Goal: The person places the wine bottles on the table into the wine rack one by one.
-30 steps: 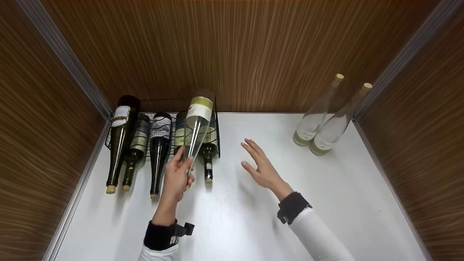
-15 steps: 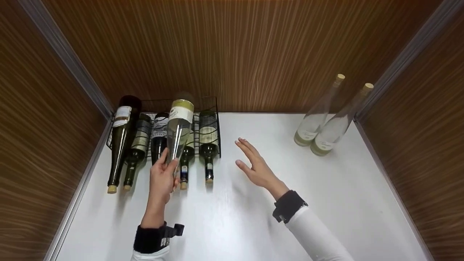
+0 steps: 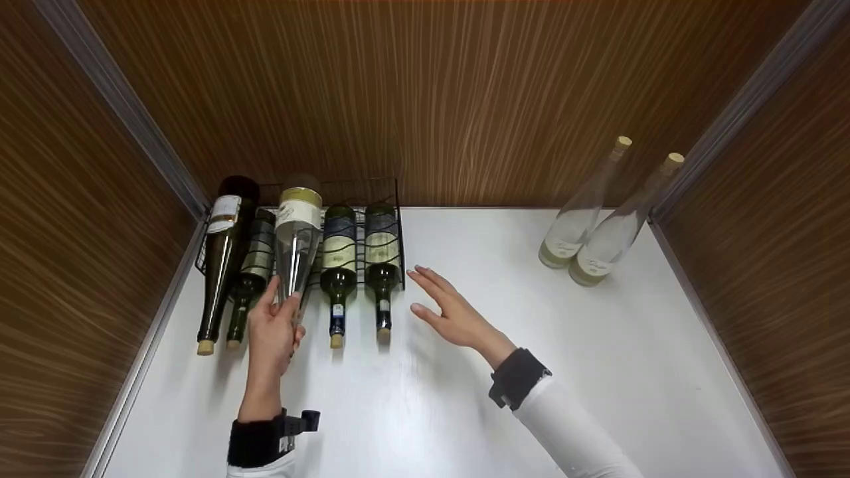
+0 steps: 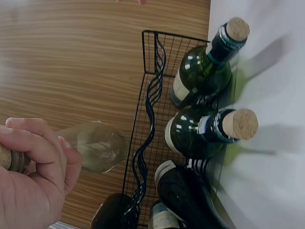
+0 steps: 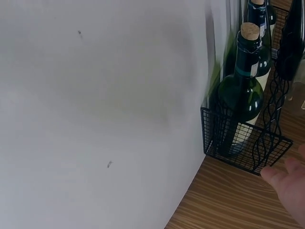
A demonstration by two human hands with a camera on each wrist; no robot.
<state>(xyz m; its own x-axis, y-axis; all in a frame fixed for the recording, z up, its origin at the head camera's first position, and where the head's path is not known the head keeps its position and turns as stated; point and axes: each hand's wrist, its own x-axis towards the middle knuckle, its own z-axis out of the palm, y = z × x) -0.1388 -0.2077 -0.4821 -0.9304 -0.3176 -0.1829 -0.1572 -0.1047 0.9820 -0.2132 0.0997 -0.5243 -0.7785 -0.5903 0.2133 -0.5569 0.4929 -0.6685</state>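
Observation:
My left hand [image 3: 272, 332] grips a clear glass bottle [image 3: 298, 232] by its neck. Its cream-labelled base points at the back wall and overlaps the black wire bottle rack [image 3: 401, 255]. In the left wrist view, the left hand's [image 4: 40, 176] fingers curl round the neck below the cork [image 4: 5, 157]. There, the bottle's base is close to the rack's wavy bars [image 4: 150, 105]. A dark bottle [image 4: 186, 195] in the rack is mostly hidden behind the clear one in the head view. My right hand [image 3: 451, 315], fingers extended, holds nothing just right of the rack.
Corked bottles lie in the rack: a tall brown one [image 3: 222, 265] at far left, a green one [image 3: 255, 262] beside it, two more green ones [image 3: 339, 259] at right. Two clear corked bottles [image 3: 561, 232] stand upright at back right. Wood-grain walls [image 3: 465, 99] enclose the white surface [image 3: 631, 372].
My left hand has carried the clear bottle leftward along the rack, from over the right-hand green bottles to over the middle dark one. My right hand has drifted left toward the rack.

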